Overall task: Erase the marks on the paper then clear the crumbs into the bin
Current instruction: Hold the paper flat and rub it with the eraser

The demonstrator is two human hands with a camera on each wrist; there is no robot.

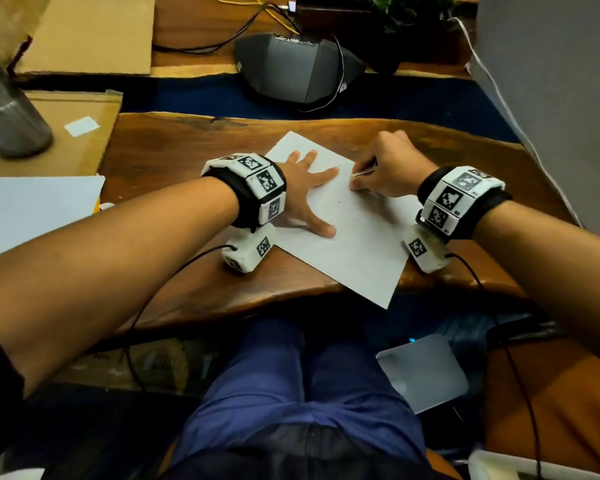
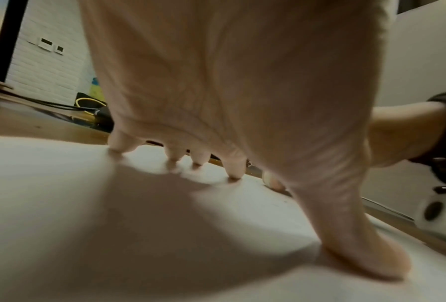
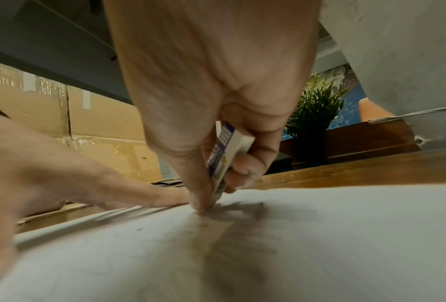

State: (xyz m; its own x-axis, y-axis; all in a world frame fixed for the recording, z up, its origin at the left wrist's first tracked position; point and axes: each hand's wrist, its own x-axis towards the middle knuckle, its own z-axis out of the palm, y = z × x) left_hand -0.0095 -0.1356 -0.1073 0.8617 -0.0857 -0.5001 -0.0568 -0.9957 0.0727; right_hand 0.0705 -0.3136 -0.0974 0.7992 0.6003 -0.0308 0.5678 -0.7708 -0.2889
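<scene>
Head view: left hand (image 1: 307, 188) flat, pinning flimsy paper (image 1: 354, 237) mid-frame; right hand (image 1: 388, 168) pinches eraser (image 3: 227, 155) low, so it won't crease

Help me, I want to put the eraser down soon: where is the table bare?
Bare wood lies beyond the paper, before the blue strip, and left of the left hand toward the cardboard. Right of the right hand, little wood remains.

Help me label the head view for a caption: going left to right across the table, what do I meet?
Metal bottle → left hand pressing on the paper → eraser → right hand.
</scene>
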